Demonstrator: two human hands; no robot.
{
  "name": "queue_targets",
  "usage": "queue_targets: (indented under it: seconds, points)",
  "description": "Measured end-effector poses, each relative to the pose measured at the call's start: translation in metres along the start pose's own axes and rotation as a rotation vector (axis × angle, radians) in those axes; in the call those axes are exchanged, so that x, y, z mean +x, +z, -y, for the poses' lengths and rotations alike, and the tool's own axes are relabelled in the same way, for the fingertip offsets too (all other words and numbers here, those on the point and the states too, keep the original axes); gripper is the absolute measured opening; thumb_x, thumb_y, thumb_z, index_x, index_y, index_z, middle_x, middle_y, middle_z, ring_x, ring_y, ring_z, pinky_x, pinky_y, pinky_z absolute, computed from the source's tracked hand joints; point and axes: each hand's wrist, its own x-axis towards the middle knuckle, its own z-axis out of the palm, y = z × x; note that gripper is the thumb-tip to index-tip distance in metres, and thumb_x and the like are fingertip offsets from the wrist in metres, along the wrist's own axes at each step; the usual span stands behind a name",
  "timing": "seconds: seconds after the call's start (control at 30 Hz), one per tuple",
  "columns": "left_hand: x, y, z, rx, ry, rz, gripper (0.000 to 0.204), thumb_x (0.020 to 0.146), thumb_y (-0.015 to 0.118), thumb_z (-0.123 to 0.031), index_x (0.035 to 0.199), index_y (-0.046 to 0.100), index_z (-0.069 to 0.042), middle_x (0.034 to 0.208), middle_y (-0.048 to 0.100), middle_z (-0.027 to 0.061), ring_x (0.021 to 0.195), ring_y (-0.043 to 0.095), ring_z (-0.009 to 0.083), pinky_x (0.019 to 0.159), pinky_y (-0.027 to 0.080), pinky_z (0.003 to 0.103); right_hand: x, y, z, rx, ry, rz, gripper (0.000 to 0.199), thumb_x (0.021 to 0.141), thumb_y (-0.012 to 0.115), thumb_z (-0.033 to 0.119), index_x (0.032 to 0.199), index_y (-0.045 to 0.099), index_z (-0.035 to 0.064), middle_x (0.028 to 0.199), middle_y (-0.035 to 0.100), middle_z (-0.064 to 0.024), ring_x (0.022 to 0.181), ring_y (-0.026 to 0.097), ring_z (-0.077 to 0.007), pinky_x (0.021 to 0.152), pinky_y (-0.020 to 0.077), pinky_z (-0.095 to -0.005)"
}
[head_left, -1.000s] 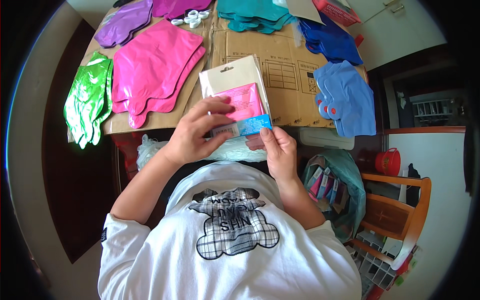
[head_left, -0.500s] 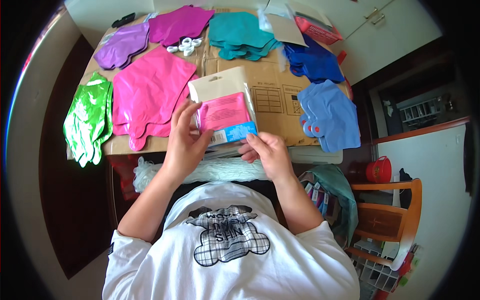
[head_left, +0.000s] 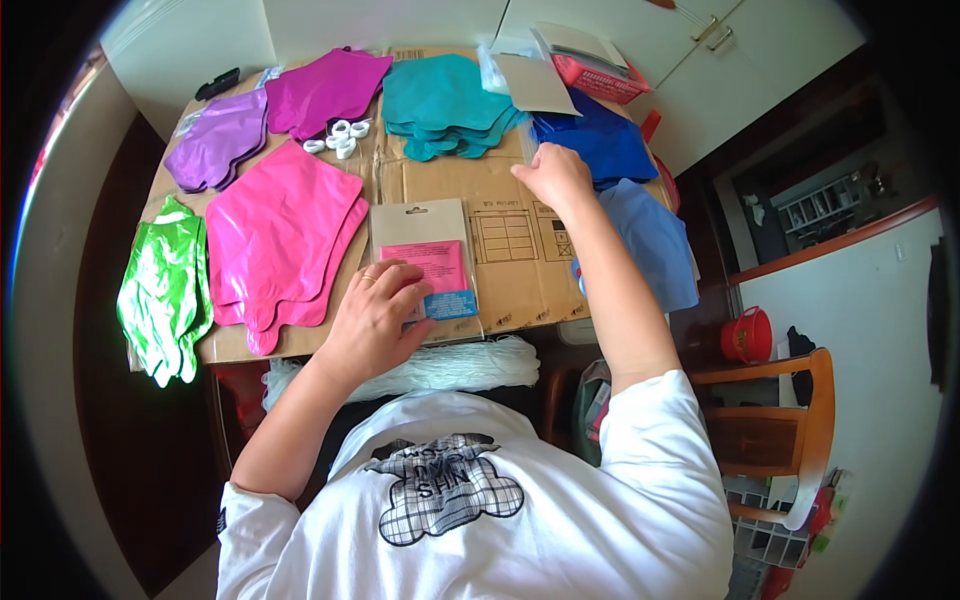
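Centrally on cardboard sheet (head_left: 500,200): clear flat packet (head_left: 425,262) with pink card and small blue label inside, near front edge. Left hand (head_left: 375,318) flat on packet's lower part, fingers spread, loosely curled, pressing not gripping. Right hand (head_left: 553,176) farther back on cardboard, fingers closed, pinching clear plastic bag (head_left: 527,140) edge beside dark blue foil stack (head_left: 600,145). Left of packet: pink foil stack (head_left: 275,235). Pink basket (head_left: 600,72) beyond cardboard's far right corner, papers inside.

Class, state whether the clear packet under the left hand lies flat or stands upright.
Flat: the clear packet lies face-up on the cardboard, left hand pressing its lower edge.
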Motion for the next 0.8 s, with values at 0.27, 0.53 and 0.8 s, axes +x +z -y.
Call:
queue_targets:
  seconds: [0.27,0.53,0.8]
  points:
    - [0.005,0.002,0.006,0.076,0.077,0.013,0.037,0.071,0.076,-0.020,0.103,0.064,-0.007,0.108,0.058,0.0095,0.106,0.055,0.0309,0.088,0.044,0.044,-0.011,0.011,-0.005,-0.090,0.071,-0.038,0.026,0.081,0.064,0.025,0.090,0.069,0.0011,0.093,0.068,-0.0212,0.089,0.066,-0.0366,0.079,0.0522,-0.0450]
    - [0.006,0.020,0.014,0.044,0.259,-0.111,0.014,0.074,0.072,-0.005,0.084,0.062,-0.002,0.091,0.060,0.0092,0.090,0.062,0.0275,0.078,0.051,0.038,-0.184,-0.033,-0.001,0.431,-0.375,0.041,0.012,0.086,0.061,0.012,0.081,0.060,0.0020,0.077,0.062,-0.0157,0.071,0.060,-0.0364,0.063,0.0476,-0.0425]
    - [0.009,0.032,-0.002,0.039,0.291,-0.206,0.018,0.073,0.073,-0.003,0.088,0.062,-0.002,0.090,0.062,0.0093,0.083,0.064,0.0256,0.074,0.052,0.036,-0.263,-0.017,-0.009,0.514,-0.332,0.112,0.010,0.083,0.062,0.008,0.077,0.058,0.0020,0.071,0.058,-0.0138,0.065,0.058,-0.0342,0.059,0.0464,-0.0417]
